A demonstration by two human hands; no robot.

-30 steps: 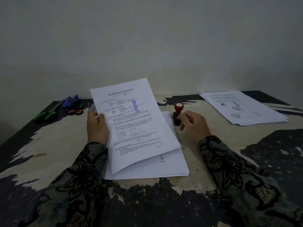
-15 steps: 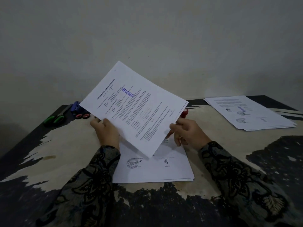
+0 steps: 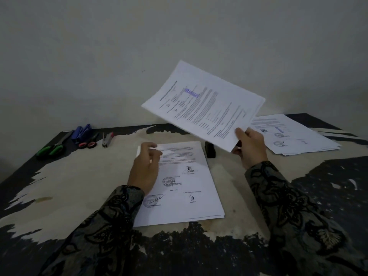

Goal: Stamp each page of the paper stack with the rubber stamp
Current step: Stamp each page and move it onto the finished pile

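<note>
Desk (image 3: 79,176): worn, dark coating peeled to pale patches.
Right hand (image 3: 251,148): pinches a thin printed sheet (image 3: 203,104) aloft.
Left hand (image 3: 145,166): fingers loosely curled, holding nothing, over flat paper stack (image 3: 191,196).
Rubber stamp (image 3: 210,149): dark block just beside stack.

Your paper stack (image 3: 179,184) lies on the table (image 3: 79,176) directly before you, at 12 o'clock. Your left hand (image 3: 146,168) hovers over the stack's left edge. The rubber stamp (image 3: 210,150) stands on the table just beside the stack's far right corner, at 1 o'clock. Your right hand (image 3: 250,145) holds a raised sheet (image 3: 203,104) above the stamp. A second pile of pages (image 3: 294,136) lies at 2 o'clock, behind and right of that hand. At 10 o'clock, near the table's far left edge, lie scissors (image 3: 52,146), markers (image 3: 82,131) and a stapler (image 3: 107,139).
</note>
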